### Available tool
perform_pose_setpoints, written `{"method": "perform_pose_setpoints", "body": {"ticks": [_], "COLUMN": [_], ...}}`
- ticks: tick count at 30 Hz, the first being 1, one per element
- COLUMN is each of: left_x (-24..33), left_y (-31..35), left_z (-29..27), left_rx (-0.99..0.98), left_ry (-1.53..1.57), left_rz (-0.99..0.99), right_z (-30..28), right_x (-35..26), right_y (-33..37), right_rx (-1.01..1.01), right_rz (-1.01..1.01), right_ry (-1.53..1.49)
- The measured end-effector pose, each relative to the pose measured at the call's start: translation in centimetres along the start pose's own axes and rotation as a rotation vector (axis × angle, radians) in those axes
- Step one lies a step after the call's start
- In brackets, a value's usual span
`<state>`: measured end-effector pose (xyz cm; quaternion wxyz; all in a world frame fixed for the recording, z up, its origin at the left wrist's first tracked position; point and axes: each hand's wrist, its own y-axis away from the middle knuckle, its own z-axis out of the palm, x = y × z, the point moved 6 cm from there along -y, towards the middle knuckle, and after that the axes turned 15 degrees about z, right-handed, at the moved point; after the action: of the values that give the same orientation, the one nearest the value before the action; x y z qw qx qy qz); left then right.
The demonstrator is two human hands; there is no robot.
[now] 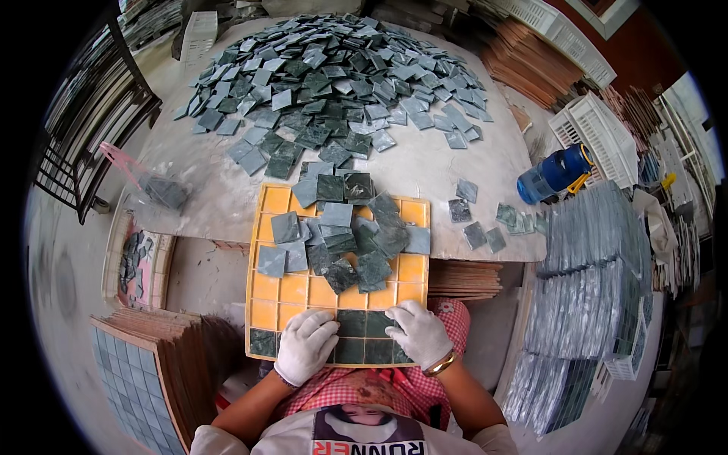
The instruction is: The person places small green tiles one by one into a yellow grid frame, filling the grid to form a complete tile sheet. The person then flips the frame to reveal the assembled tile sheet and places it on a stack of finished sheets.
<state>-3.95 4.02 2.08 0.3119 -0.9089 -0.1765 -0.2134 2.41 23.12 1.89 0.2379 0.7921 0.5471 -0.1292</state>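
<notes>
A yellow gridded tray (265,292) lies before me, its near rows partly filled with square dark green stone tiles (350,350). My left hand (307,345), in a white glove, rests over the tray's near left part, its fingers curled and pressed together; what lies under them is hidden. My right hand (419,334), also gloved, has its fingers closed at the right edge of a green stone tile (379,324) in the second row from me. Loose grey-green tiles (339,241) are heaped over the tray's middle and far cells.
A large pile of tiles (326,76) covers the table's (205,163) far part. At right stand a blue bottle (556,173), a white crate (595,136) and stacked sheets of tiles (576,303). Tiled boards (140,379) lean at lower left. A pink-handled basket (163,189) sits at left.
</notes>
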Motion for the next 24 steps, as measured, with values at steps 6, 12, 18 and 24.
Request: {"method": "perform_pose_setpoints", "body": {"ticks": [6,12,18,24], "left_x": [-0.1,-0.3,-0.4,-0.4], "left_y": [0.1,0.4,0.6,0.8], "left_z": [-0.4,-0.1,0.0,-0.1], "left_rx": [-0.008,-0.016,-0.024,-0.012], "left_ry": [0.007,0.027,0.017,0.016], "left_rz": [0.001,0.004,-0.007,-0.007], "right_z": [0.0,0.5,-0.3,-0.3], "right_x": [-1.4,-1.8,-2.1,-1.6], "right_y": [-0.8,0.0,-0.6,2.1], "right_rx": [0.05,0.073,0.037,-0.092], "right_rz": [0.1,0.054,0.066,-0.142], "right_ry": [0.05,0.127,0.05,-0.094]}}
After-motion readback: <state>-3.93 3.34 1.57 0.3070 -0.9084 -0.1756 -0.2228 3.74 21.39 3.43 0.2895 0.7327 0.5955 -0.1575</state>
